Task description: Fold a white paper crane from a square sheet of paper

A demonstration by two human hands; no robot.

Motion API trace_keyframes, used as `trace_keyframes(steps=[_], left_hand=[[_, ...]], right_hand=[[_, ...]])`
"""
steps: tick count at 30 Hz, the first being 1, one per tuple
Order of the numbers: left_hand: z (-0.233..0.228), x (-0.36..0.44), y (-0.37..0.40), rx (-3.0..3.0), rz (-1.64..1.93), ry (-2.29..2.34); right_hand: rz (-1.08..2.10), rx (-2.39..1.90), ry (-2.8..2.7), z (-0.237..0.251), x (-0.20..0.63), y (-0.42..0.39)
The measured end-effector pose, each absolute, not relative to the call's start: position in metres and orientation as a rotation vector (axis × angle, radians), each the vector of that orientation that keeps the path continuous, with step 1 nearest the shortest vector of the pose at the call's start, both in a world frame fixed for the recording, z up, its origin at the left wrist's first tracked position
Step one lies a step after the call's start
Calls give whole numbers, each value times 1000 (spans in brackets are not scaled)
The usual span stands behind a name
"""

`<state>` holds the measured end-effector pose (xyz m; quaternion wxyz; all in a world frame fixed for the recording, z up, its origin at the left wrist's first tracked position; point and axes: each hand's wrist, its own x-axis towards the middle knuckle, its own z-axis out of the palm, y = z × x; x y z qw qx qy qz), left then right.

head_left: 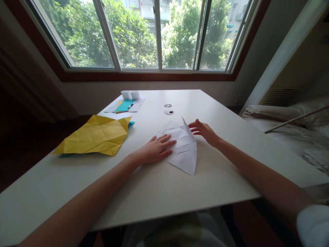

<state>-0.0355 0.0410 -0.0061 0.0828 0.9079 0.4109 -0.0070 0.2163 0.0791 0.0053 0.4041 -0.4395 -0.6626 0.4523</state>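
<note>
A creased sheet of white paper [183,151] lies on the table in front of me, its right edge folded up and standing off the surface. My left hand [156,149] rests flat on the paper's left part, fingers stretched to the right. Beside the raised edge is my right hand [203,132], fingers apart and bent a little. Its fingertips are at or just behind that flap; whether they touch it I cannot tell. Left of my left hand lies a large creased sheet of yellow paper [99,135], with teal paper [131,124] showing from under it.
Toward the back left of the white table [144,202] are white sheets [138,104], a teal sheet [124,105], a pen [131,105] and two small white containers [130,95]. Two round discs [169,112] lie mid-table. A window [156,37] is beyond; a covered sofa [288,127] stands right.
</note>
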Motion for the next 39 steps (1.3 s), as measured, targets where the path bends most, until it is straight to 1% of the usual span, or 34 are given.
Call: trace_keyframes(steps=[4,11,14,20,26,29,33,35,39], left_hand=[[-8,-35,41,2713,-21,1230],[-8,-32,39,2728,-13,1262],[-8,-30,37,2754,11,1308],[-9,-25,34,2797,64,1347],[-10,-24,35,2757,32,1333],[-11,-24,36,2722,15,1329],[-12,-23,36,2712,9,1309],[-11,-23,36,2715,4,1292],[-6,-22,38,2733,-4,1267]], right_hand=[[1258,-1010,-1618,2,210,74],[1418,-1160,-1253,0,202,70],[1509,-1081,-1302,0,203,67],[1366,-1310,-1318,-4,208,71],[1532,-1178,-1214,6,201,64],[1668,-1121,-1183,11,198,57],[1863,-826,-1288,18,198,50],[1885,-742,-1377,20,199,48],[1754,-821,-1496,23,199,45]])
